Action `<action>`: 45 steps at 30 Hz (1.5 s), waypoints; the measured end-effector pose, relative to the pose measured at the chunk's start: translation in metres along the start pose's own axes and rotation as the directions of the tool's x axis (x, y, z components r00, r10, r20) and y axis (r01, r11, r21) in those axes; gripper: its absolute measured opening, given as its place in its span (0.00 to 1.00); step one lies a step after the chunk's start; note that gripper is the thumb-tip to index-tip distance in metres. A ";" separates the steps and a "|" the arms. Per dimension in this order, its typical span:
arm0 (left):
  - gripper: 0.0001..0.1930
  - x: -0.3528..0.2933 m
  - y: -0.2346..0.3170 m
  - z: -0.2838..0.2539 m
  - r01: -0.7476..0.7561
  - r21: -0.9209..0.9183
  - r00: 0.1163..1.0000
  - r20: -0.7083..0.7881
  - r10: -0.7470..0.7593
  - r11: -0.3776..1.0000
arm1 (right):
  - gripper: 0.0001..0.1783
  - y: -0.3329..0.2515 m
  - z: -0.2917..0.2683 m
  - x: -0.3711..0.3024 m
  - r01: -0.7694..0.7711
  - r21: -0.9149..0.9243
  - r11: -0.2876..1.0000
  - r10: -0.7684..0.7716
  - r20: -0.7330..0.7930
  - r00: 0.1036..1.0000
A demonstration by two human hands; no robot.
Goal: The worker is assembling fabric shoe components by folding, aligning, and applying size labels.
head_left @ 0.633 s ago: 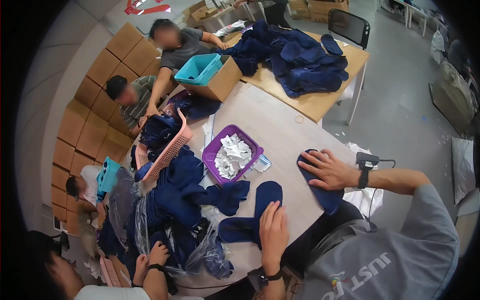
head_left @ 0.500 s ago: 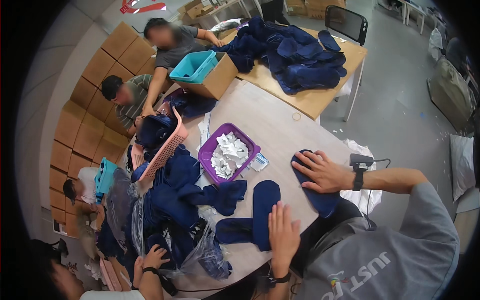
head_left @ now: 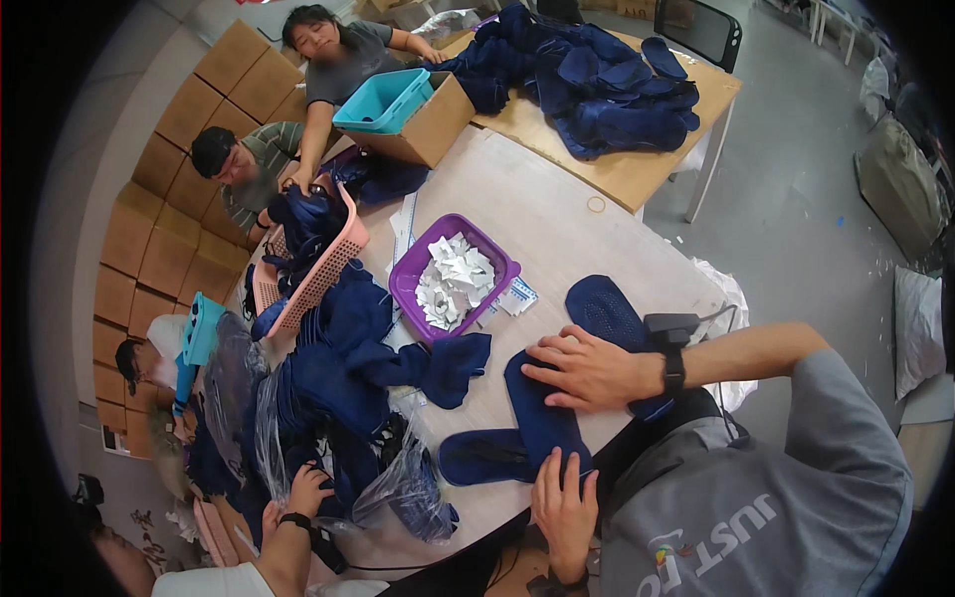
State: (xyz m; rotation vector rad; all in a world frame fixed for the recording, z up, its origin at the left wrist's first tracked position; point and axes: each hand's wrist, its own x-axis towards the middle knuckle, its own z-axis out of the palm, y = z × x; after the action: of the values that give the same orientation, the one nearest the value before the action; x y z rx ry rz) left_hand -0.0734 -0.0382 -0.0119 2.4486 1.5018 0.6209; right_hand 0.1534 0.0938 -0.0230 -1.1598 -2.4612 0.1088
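Purple basket (head_left: 494, 261) of white labels (head_left: 453, 284) beside right hand (head_left: 587, 370).

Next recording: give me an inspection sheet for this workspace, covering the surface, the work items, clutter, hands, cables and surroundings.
Surface: round pale table, crowded on its left half.
Work items: dark blue slipper pieces crossed near the table edge; another dark blue piece lies to the right.
Clutter: purple basket of white paper scraps; pink basket tipped with blue fabric; heap of blue fabric in clear plastic bags.
Hands: left hand flat on the lower end of the crossed pieces; right hand pressing on their upper part; both open.
Cables: thin cable near the right wrist device.
Surroundings: co-workers at the left; stacked cardboard boxes; wooden table piled with blue pieces.
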 end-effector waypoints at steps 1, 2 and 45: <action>0.20 -0.003 0.000 -0.002 -0.026 -0.021 0.999 0.029 0.027 0.999 | 0.31 0.002 0.006 0.003 -0.021 0.000 1.000 0.021 0.033 0.999; 0.19 -0.007 -0.001 -0.004 -0.046 -0.040 0.997 0.053 0.048 0.998 | 0.31 0.005 0.011 0.008 -0.018 0.004 1.000 0.018 0.037 0.999; 0.10 0.012 0.003 0.003 -0.157 -0.095 0.975 -0.173 0.139 0.983 | 0.21 0.050 0.013 0.067 -0.423 0.241 0.874 0.401 0.134 0.906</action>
State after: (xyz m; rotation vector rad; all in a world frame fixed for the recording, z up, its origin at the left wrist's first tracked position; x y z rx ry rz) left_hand -0.0646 -0.0286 -0.0100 2.4940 1.3093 0.9310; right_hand 0.1468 0.1781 -0.0249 -1.5602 -2.1362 0.6017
